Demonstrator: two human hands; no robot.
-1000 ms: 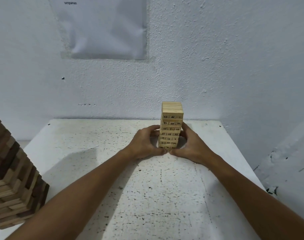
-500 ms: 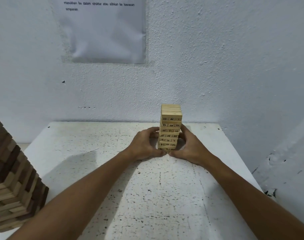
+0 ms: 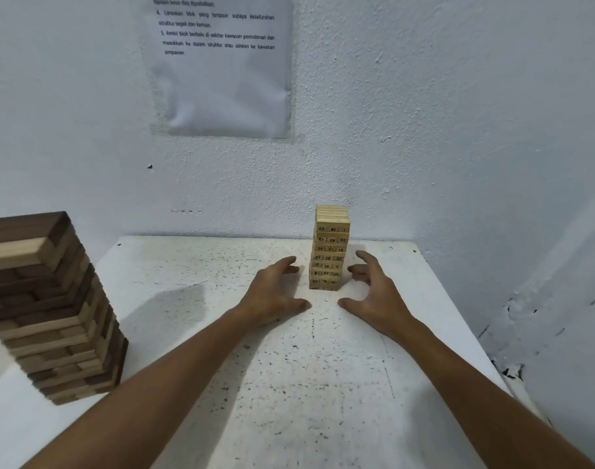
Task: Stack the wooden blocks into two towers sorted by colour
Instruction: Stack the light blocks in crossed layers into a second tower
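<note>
Between the spread fingers of both hands, pale tower [image 3: 329, 248] upright on the tabletop [image 3: 323, 367], untouched, left hand [image 3: 272, 296] and right hand [image 3: 373, 292] relaxed, holding nothing, mixed tower [image 3: 49, 306] well left of the left fingers [image 3: 286, 265].

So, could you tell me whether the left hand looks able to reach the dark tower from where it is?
Probably yes: the left hand is open beside the light tower, and only bare table lies between it and the dark tower.
</note>
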